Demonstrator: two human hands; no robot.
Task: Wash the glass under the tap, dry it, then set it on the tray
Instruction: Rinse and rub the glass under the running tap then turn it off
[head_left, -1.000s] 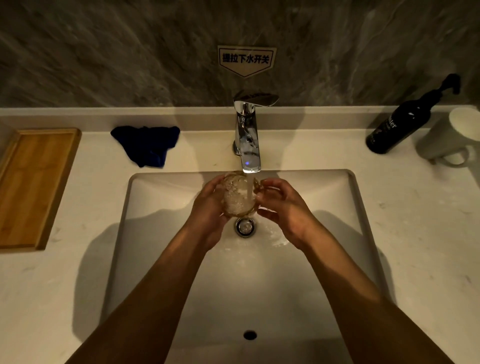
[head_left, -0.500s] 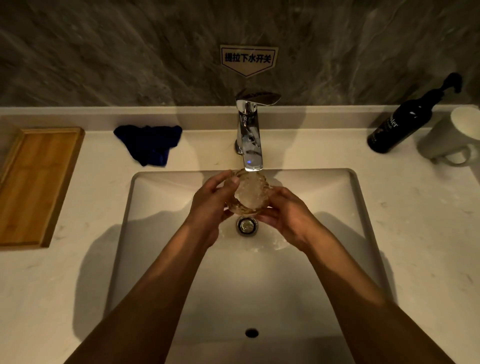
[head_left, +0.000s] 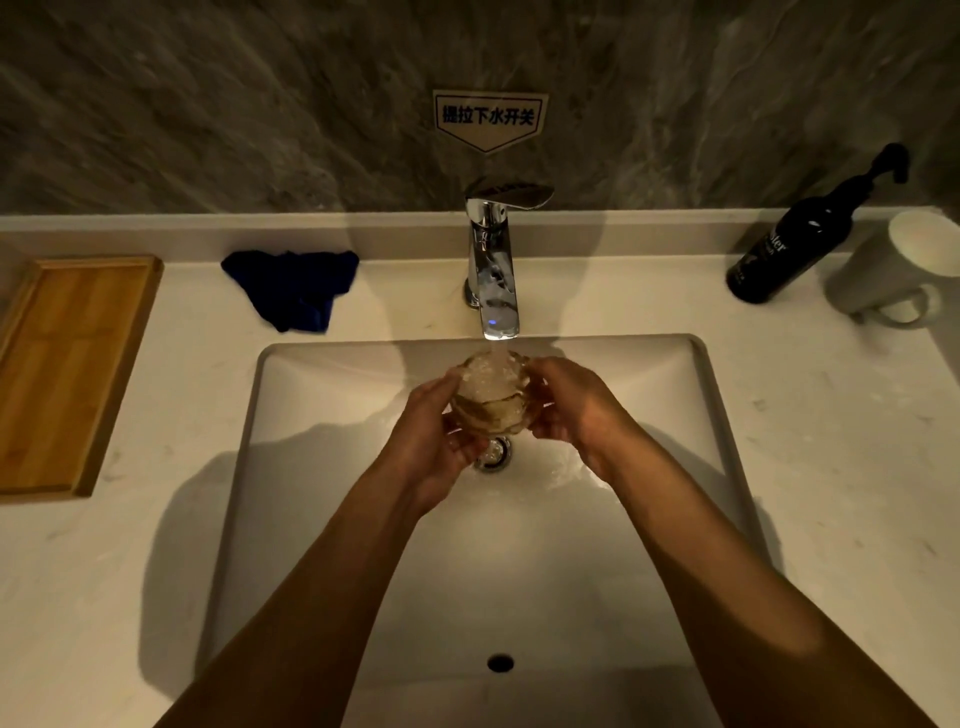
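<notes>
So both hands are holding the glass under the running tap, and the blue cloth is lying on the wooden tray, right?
Not quite. In the head view the blue cloth lies on the counter beside the wooden tray, not on it. The rest holds: the left hand and right hand hold the glass under the running tap.

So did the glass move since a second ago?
Yes, a little. The glass sat lower, just above the drain; now both hands hold it closer to the tap spout, higher off the drain.
</notes>
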